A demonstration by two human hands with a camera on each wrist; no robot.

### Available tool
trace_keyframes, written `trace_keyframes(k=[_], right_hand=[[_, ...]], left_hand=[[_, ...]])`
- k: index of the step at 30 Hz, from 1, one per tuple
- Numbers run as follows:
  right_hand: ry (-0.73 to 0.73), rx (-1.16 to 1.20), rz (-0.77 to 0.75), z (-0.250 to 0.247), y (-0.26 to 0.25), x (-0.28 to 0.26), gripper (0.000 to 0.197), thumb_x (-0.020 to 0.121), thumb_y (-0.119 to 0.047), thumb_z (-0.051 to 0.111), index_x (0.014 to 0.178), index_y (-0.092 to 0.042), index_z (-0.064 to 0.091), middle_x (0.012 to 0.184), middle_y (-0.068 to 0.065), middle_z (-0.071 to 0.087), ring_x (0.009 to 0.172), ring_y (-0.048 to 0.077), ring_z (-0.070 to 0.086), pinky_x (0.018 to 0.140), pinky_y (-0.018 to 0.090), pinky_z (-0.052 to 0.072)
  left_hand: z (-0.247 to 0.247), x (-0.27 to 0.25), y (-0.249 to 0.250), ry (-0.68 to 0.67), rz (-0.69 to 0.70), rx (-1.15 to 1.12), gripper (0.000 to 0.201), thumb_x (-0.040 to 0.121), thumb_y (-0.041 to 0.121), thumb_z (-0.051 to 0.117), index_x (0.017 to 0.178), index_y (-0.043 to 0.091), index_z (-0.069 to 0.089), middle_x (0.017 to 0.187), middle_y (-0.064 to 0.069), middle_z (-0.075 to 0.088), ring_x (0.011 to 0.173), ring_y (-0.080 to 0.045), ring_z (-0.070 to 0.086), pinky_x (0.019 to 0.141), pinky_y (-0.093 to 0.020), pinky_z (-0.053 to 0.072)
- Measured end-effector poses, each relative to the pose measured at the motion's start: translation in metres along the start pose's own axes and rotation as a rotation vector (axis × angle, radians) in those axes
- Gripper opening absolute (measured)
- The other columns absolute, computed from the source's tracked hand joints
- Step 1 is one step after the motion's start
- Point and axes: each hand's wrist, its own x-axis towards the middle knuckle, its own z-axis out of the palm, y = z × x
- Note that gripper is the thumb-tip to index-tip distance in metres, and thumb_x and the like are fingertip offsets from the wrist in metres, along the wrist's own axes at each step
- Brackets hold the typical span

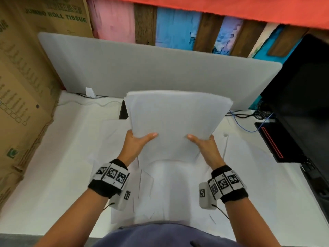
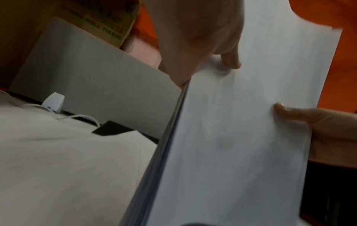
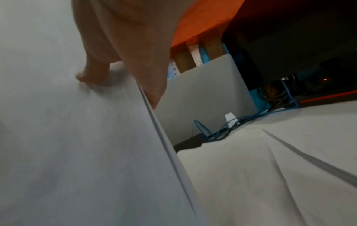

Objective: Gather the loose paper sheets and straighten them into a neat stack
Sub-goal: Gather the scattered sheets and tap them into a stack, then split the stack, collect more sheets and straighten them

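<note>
A thick bundle of white paper sheets (image 1: pixel 176 122) is held up above the table, its top edges slightly uneven. My left hand (image 1: pixel 137 141) grips its left edge, thumb across the front. My right hand (image 1: pixel 204 143) grips the right edge the same way. The left wrist view shows the bundle (image 2: pixel 241 137) edge-on with my left hand (image 2: pixel 203 45) pinching it and the right thumb (image 2: pixel 289 113) pressed on the front. In the right wrist view my right hand (image 3: pixel 123 61) clamps the sheets (image 3: pixel 77 137). Several loose sheets (image 1: pixel 160 189) lie scattered on the white table (image 1: pixel 53 175) below.
A grey divider panel (image 1: pixel 142 68) stands behind the table. Cardboard boxes (image 1: pixel 21 86) line the left side. A black monitor (image 1: pixel 302 104) and its base (image 1: pixel 272 141) stand at the right, with blue and black cables (image 1: pixel 249 120). A white cable (image 1: pixel 89 103) runs along the back.
</note>
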Motion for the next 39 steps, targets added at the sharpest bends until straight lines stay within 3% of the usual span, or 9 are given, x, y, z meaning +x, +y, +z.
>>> trace_keyframes(k=[4,9,14,17,21,24,29,32,39], right_hand=[[-0.031,0.022,-0.04,-0.003,-0.007,-0.002,0.026,0.077,0.001,0.069,0.087,-0.022,0.062,0.088,-0.006,0.067,0.072,-0.001,0.067,0.07,0.014,0.054],[-0.03,-0.033,0.135,0.004,0.03,-0.003,0.023,0.078,-0.01,0.072,0.096,-0.019,0.061,0.107,0.01,0.068,0.101,0.025,0.065,0.085,0.03,0.052],[0.072,0.07,0.039,0.002,0.016,0.001,0.013,0.084,-0.011,0.065,0.086,-0.023,0.06,0.086,-0.007,0.066,0.076,0.005,0.065,0.071,0.019,0.053],[0.065,0.048,-0.04,-0.004,0.007,0.008,0.012,0.085,-0.014,0.064,0.095,-0.021,0.061,0.091,-0.007,0.066,0.082,0.006,0.064,0.075,0.021,0.054],[0.109,-0.129,-0.041,-0.03,0.029,0.021,0.031,0.088,-0.016,0.061,0.118,-0.013,0.054,0.103,0.003,0.064,0.092,0.014,0.061,0.076,0.021,0.049],[0.392,-0.423,0.135,-0.086,0.072,0.028,0.044,0.086,-0.021,0.064,0.126,-0.008,0.05,0.123,0.016,0.055,0.112,0.03,0.053,0.093,0.034,0.042],[0.721,-0.665,0.626,-0.17,0.115,-0.001,0.069,0.085,-0.033,0.063,0.14,-0.009,0.029,0.143,0.027,0.026,0.132,0.041,0.024,0.106,0.052,0.027],[0.803,-0.668,0.753,-0.197,0.123,-0.015,0.089,0.078,-0.043,0.068,0.143,-0.01,0.018,0.145,0.027,0.02,0.137,0.041,0.015,0.11,0.055,0.018],[0.772,-0.667,0.818,-0.217,0.128,-0.017,0.098,0.068,-0.044,0.077,0.138,-0.002,0.023,0.14,0.026,0.035,0.131,0.042,0.031,0.109,0.052,0.025]], left_hand=[[-0.007,0.003,0.009,-0.012,0.085,0.012,0.027,0.076,-0.005,0.068,0.083,0.021,0.063,0.068,0.024,0.07,0.07,0.007,0.067,0.062,-0.008,0.05],[-0.011,0.004,-0.016,-0.003,0.026,0.015,0.026,0.076,-0.002,0.069,0.087,0.02,0.064,0.071,0.021,0.072,0.072,0.004,0.067,0.062,-0.009,0.051],[-0.013,0.005,-0.037,-0.105,-0.086,0.092,0.022,0.08,0.005,0.066,0.092,0.022,0.062,0.074,0.025,0.071,0.074,0.007,0.067,0.068,-0.012,0.053],[-0.012,0.009,-0.04,-0.142,-0.08,0.134,0.025,0.084,0.006,0.062,0.104,0.02,0.057,0.079,0.024,0.069,0.078,0.009,0.065,0.071,-0.009,0.051],[-0.013,0.012,-0.052,-0.106,-0.08,0.159,0.033,0.087,0.006,0.058,0.119,0.01,0.053,0.099,0.009,0.061,0.096,-0.009,0.06,0.088,-0.02,0.047],[-0.025,0.006,-0.071,-0.083,-0.14,0.151,0.031,0.087,0.003,0.057,0.117,0.012,0.052,0.101,0.002,0.062,0.09,-0.003,0.063,0.077,-0.011,0.05],[-0.043,-0.008,-0.103,-0.024,-0.286,0.164,0.035,0.087,0.001,0.058,0.122,0.0,0.053,0.116,-0.015,0.06,0.105,-0.025,0.058,0.092,-0.033,0.043],[-0.044,-0.011,-0.114,-0.017,-0.326,0.174,0.036,0.086,0.0,0.058,0.122,-0.002,0.053,0.119,-0.019,0.06,0.105,-0.026,0.058,0.093,-0.034,0.042],[-0.041,-0.007,-0.115,-0.007,-0.323,0.153,0.038,0.086,0.001,0.058,0.124,-0.002,0.051,0.117,-0.014,0.059,0.105,-0.024,0.057,0.094,-0.034,0.042]])
